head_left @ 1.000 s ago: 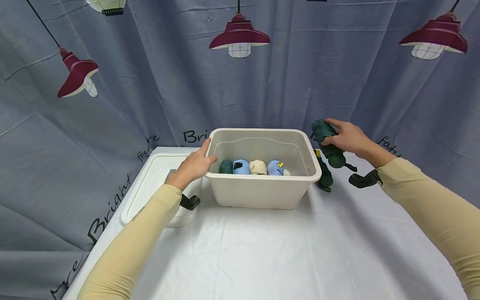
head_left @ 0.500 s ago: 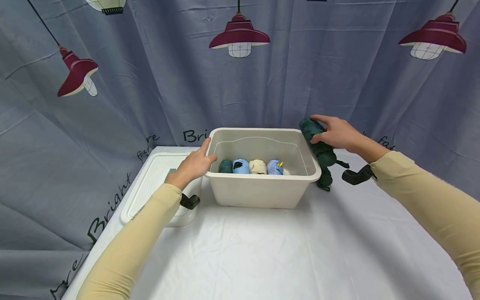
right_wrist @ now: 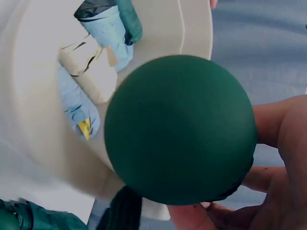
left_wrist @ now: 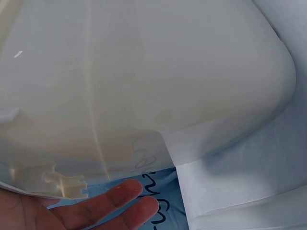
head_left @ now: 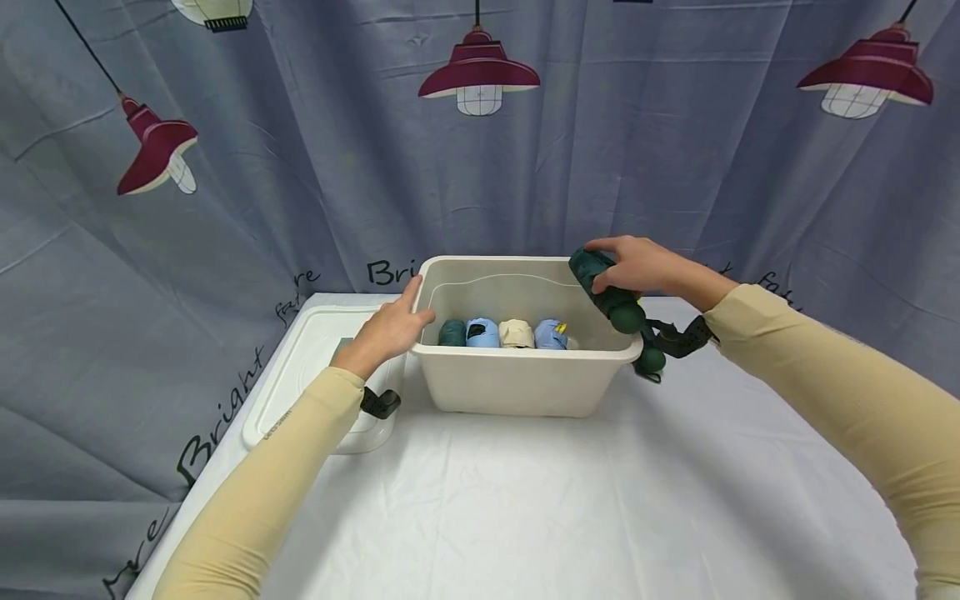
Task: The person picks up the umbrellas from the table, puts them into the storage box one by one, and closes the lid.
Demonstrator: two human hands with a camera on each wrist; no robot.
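Observation:
In the head view my right hand (head_left: pixel 648 267) holds a dark green folded compact umbrella (head_left: pixel 596 275) by its fabric, tilted over the right end of the white plastic bin (head_left: pixel 517 383). Its round green knob (right_wrist: pixel 180 129) fills the middle of the right wrist view, with a dark strap (right_wrist: pixel 122 211) hanging from it. My left hand (head_left: pixel 386 333) grips the bin's left rim, thumb over the edge and fingers outside. Inside the bin lie a green roll (head_left: pixel 452 333), a light blue roll (head_left: pixel 482 333), a cream roll (head_left: pixel 516 334) and another light blue roll (head_left: pixel 551 334), side by side.
Another dark green umbrella (head_left: pixel 651 361) lies on the white-covered table (head_left: pixel 525 500), close against the bin's right side. To the left is a flat white lid (head_left: pixel 300 358), partly under my left arm. A grey-blue curtain (head_left: pixel 337 167) hangs behind the table.
My right hand has carried the green umbrella leftward, from the right of the bin to above its right end. The left hand stays at the left rim.

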